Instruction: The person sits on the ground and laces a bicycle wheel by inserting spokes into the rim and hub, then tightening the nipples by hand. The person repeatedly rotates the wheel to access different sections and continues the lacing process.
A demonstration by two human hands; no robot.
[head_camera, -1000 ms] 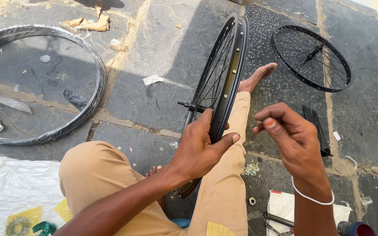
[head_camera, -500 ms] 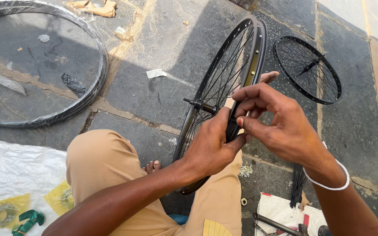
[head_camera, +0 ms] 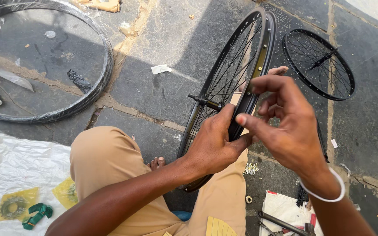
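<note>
A black, round, metal-rimmed bicycle wheel with thin wire spokes (head_camera: 237,74) stands upright on edge, gripped at its rim by the left hand (head_camera: 213,144); the right hand (head_camera: 285,126) apparently pinches the rim's edge.

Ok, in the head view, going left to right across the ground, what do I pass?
Wrapped tyre hoop → scrap of white paper → upright spoked wheel, gripped at the rim by the left hand, with the right hand just past it → second spoked wheel lying flat on the paving.
</note>
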